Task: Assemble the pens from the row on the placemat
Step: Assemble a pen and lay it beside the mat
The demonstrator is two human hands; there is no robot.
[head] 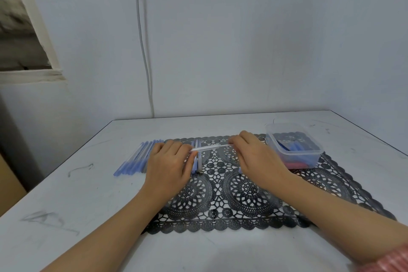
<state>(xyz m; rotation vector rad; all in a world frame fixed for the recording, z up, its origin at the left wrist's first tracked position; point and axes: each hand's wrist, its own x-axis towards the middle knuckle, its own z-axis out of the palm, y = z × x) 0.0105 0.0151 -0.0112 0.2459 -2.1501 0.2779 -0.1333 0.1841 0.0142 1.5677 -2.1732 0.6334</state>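
One pen (209, 147) held at both ends above the placemat (242, 196).
The left hand (170, 161) pinches one end, the right hand (256, 157) pinches the other.

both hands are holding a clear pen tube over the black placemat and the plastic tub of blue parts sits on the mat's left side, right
Not quite. The head view shows the plastic tub on the right side of the placemat, not the left. The rest stands: the left hand and right hand both hold the clear pen tube over it.
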